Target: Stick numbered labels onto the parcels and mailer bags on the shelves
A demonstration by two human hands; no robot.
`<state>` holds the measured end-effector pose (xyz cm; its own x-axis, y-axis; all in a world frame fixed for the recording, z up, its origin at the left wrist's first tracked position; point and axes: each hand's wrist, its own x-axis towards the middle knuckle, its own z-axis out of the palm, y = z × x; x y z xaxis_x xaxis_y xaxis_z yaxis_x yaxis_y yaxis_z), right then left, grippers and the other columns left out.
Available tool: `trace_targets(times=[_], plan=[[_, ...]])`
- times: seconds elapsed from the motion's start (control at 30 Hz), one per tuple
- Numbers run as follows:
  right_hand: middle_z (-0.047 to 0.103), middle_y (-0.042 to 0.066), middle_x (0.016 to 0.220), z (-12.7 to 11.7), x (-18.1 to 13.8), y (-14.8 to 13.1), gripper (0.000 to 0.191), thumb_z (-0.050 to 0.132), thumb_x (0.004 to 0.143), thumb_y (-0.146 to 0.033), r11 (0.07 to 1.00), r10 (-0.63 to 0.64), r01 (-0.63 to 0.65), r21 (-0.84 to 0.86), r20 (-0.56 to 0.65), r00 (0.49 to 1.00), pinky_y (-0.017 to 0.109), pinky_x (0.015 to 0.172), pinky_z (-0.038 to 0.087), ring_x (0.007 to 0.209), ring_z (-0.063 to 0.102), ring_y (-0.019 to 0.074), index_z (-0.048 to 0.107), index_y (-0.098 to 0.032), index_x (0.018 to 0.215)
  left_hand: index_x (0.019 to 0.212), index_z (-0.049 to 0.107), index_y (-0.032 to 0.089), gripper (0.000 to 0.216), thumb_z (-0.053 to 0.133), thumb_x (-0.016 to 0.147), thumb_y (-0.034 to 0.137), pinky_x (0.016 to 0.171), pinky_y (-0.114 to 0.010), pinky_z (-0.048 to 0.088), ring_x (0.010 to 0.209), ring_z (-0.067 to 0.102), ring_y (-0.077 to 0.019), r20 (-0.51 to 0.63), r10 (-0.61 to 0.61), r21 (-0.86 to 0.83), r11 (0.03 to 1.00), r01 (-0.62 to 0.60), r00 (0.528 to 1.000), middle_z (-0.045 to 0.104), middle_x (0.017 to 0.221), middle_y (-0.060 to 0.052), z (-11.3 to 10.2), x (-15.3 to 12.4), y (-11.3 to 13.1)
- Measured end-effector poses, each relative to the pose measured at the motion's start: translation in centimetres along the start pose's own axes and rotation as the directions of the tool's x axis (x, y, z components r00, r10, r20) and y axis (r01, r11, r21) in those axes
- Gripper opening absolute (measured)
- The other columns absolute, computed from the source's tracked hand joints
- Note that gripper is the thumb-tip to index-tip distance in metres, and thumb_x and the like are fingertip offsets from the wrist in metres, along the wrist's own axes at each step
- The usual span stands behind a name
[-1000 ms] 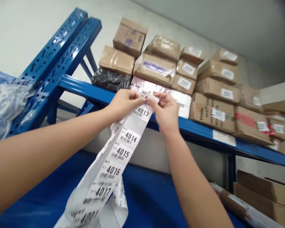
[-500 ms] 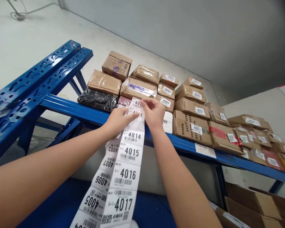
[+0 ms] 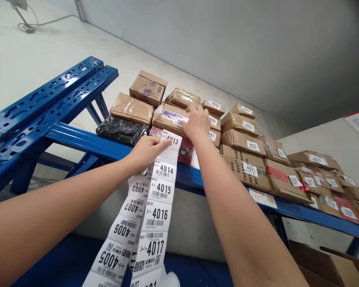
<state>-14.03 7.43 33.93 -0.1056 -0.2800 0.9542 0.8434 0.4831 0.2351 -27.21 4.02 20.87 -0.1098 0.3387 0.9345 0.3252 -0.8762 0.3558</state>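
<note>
My left hand pinches the top of a long white label strip printed with numbers 4013 to 4017; the strip hangs down in front of the blue shelf beam. My right hand rests fingers down on a brown taped parcel on the shelf, pressing a white label onto its front. A dark red parcel lies under that parcel, behind the strip's top.
Many brown parcels with numbered white labels are stacked along the shelf to the right. A black bag parcel lies at the left. A blue slotted rack upright slants at far left. Cardboard boxes sit below right.
My right hand pulled one label off the strip's top and moved up onto the brown parcel. The left hand keeps holding the strip, now topped by 4013.
</note>
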Motion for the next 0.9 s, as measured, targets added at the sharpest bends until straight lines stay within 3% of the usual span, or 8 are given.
trace_targets(times=[0.1, 0.13, 0.23, 0.3, 0.47, 0.6, 0.77, 0.9], plan=[[0.064, 0.006, 0.084, -1.8, -1.1, 0.0, 0.006, 0.069, 0.072, -0.024, 0.976, 0.031, -0.046, 0.211, 0.074, 0.997, 0.051, 0.086, 0.043, 0.098, 0.055, 0.0287, 0.066, -0.019, 0.074, 0.052, 0.049, 0.016, 0.040, 0.057, 0.083, 0.041, 0.043, -0.022, 0.026, 0.042, 0.041, -0.0068, 0.005, 0.009, -0.044, 0.999, -0.008, 1.000, 0.047, 0.047, 0.004, -0.2, 0.0, 0.0], [0.065, 0.006, 0.083, -2.5, -1.8, -0.1, 0.012, 0.065, 0.076, -0.030, 0.934, 0.018, -0.059, 0.351, 0.117, 0.993, 0.047, 0.084, 0.046, 0.094, 0.057, 0.0255, 0.067, -0.019, 0.073, 0.053, 0.050, 0.016, 0.040, 0.057, 0.083, 0.042, 0.043, -0.022, 0.026, 0.042, 0.041, -0.0068, 0.005, 0.020, -0.052, 0.998, -0.020, 1.000, 0.047, 0.047, 0.004, -0.3, 0.1, -0.1], [0.067, 0.004, 0.082, -4.1, -4.5, -0.4, 0.027, 0.064, 0.076, -0.045, 0.657, -0.074, -0.224, 0.720, 0.357, 0.931, 0.033, 0.061, 0.050, 0.072, 0.059, 0.0160, 0.069, -0.019, 0.083, 0.052, 0.052, 0.016, 0.043, 0.058, 0.081, 0.046, 0.042, -0.022, 0.024, 0.041, 0.040, -0.0069, -0.013, 0.048, -0.050, 0.998, -0.048, 0.999, 0.047, 0.046, 0.003, -0.4, 0.3, -0.1], [0.067, 0.003, 0.077, -4.4, -6.3, -0.6, 0.032, 0.075, 0.064, -0.042, 0.492, -0.078, -0.375, 0.786, 0.469, 0.880, 0.027, 0.050, 0.047, 0.062, 0.057, 0.0130, 0.069, -0.019, 0.085, 0.058, 0.060, 0.015, 0.035, 0.062, 0.078, 0.043, 0.043, -0.022, 0.028, 0.045, 0.044, -0.0077, -0.011, 0.073, -0.077, 0.994, -0.074, 0.997, 0.053, 0.051, 0.002, -0.3, 0.5, 0.0], [0.065, 0.000, 0.068, -2.9, -8.2, -0.9, 0.028, 0.079, 0.056, -0.033, 0.312, 0.127, -0.402, 0.861, 0.381, 0.916, 0.023, 0.046, 0.047, 0.056, 0.055, 0.0100, 0.066, -0.017, 0.075, 0.077, 0.069, 0.015, 0.013, 0.068, 0.071, 0.026, 0.053, -0.023, 0.038, 0.057, 0.052, -0.0099, -0.050, 0.101, -0.180, 0.978, -0.109, 0.994, 0.062, 0.068, 0.000, 0.5, 1.3, 0.6], [0.065, -0.001, 0.065, -1.8, -7.8, -1.4, 0.015, 0.072, 0.065, -0.028, 0.373, 0.211, -0.298, 0.879, 0.233, 0.949, 0.024, 0.048, 0.048, 0.055, 0.056, 0.0105, 0.065, -0.018, 0.072, 0.060, 0.058, 0.015, 0.026, 0.063, 0.076, 0.035, 0.047, -0.023, 0.031, 0.049, 0.044, -0.0087, -0.127, 0.102, -0.068, 0.992, -0.111, 0.987, 0.052, 0.054, 0.003, 0.9, 1.9, 0.5], [0.067, 0.001, 0.067, -1.1, -6.5, -1.9, 0.004, 0.068, 0.069, -0.020, 0.569, 0.208, -0.147, 0.809, 0.032, 0.978, 0.030, 0.065, 0.051, 0.063, 0.061, 0.0139, 0.065, -0.018, 0.069, 0.075, 0.065, 0.017, 0.014, 0.071, 0.069, 0.028, 0.055, -0.024, 0.043, 0.060, 0.059, -0.0127, 0.003, 0.066, -0.182, 0.981, -0.065, 0.998, 0.067, 0.072, -0.001, 0.5, 2.2, 0.5], [0.068, 0.002, 0.069, -0.1, -4.1, -1.3, 0.003, 0.065, 0.071, -0.018, 0.711, 0.217, -0.088, 0.698, -0.098, 0.971, 0.033, 0.070, 0.052, 0.066, 0.062, 0.0158, 0.066, -0.018, 0.068, 0.058, 0.060, 0.016, 0.025, 0.067, 0.071, 0.035, 0.049, -0.026, 0.038, 0.052, 0.055, -0.0131, 0.028, -0.036, -0.060, 0.997, 0.037, 0.999, 0.063, 0.060, -0.003, 0.0, 2.2, 0.5]])
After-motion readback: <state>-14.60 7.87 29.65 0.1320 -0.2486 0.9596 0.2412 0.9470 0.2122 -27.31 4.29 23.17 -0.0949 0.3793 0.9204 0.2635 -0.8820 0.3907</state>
